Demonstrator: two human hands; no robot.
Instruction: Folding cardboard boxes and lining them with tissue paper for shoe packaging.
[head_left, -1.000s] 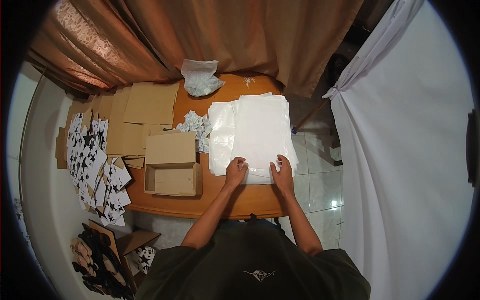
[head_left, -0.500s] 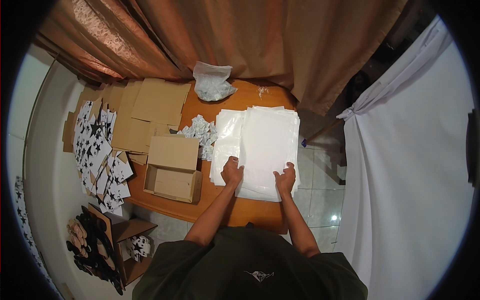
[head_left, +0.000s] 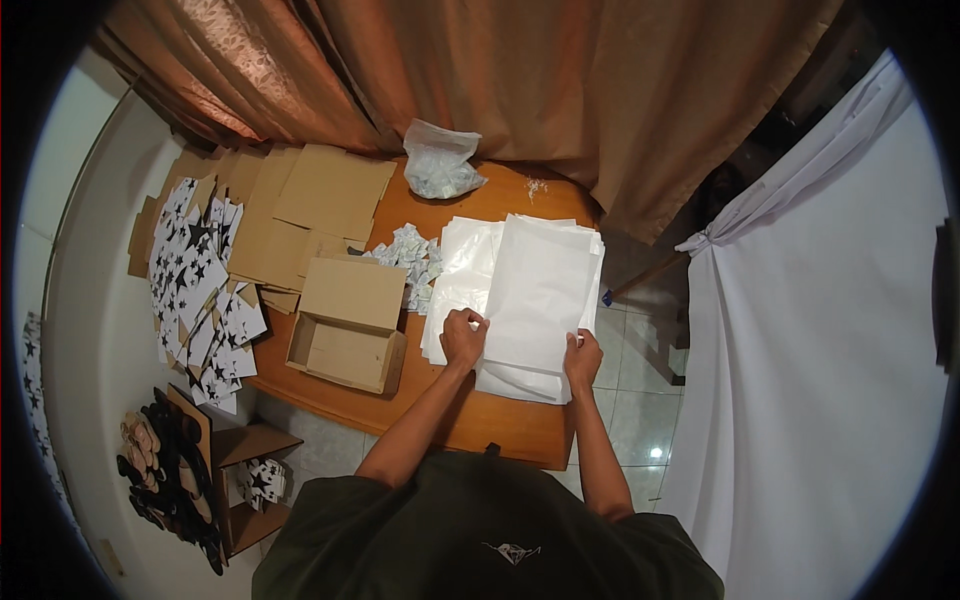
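Observation:
A thin white paper sheet [head_left: 542, 290] lies over a stack of white sheets [head_left: 525, 386] on the right part of the wooden table. My left hand [head_left: 464, 338] pinches the sheet's left edge near its lower corner. At the opposite edge my right hand [head_left: 583, 360] is closed on the sheet in the same way. The sheet's near end looks slightly raised between my hands. Shiny, translucent-looking sheets [head_left: 461, 265] stick out from the stack's left side, beyond my left hand.
Left of the stack stand an open cardboard box [head_left: 345, 348] and a heap of small whitish packets [head_left: 418, 256]. A clear plastic bag [head_left: 442, 165] sits behind. Flat cardboard [head_left: 330, 190] and star-printed white pieces [head_left: 195, 290] fill the left. Shoes [head_left: 165, 470] stand on a rack.
My fingers have closed on the sheet's two side edges, where the right hand was more spread before. The sheet's near end has shifted and lifted a little. The view has moved slightly.

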